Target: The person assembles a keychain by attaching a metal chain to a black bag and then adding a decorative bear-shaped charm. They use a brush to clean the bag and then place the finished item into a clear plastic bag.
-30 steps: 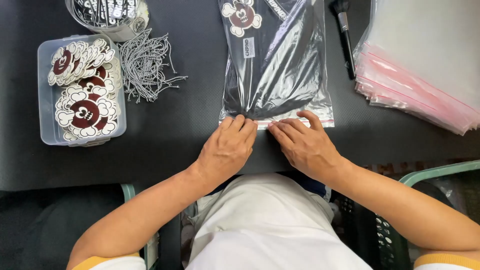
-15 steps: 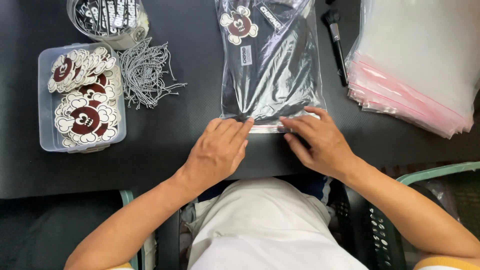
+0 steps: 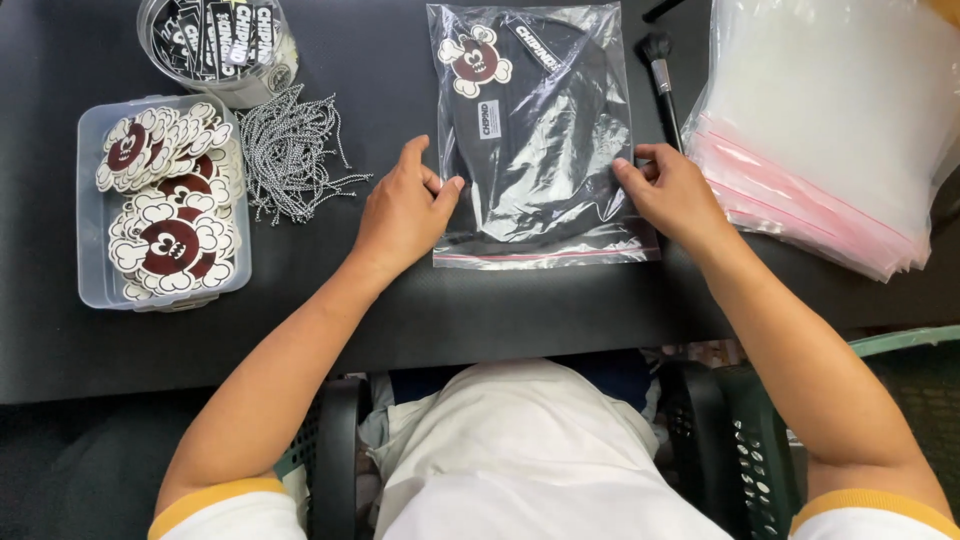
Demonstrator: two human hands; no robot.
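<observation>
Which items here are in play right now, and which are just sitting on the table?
In play:
- clear zip bag holding a dark garment
- left hand and right hand at its side edges

Lying about:
- sticker tray
- ball chains
- round tub
- brush
- empty bag stack
</observation>
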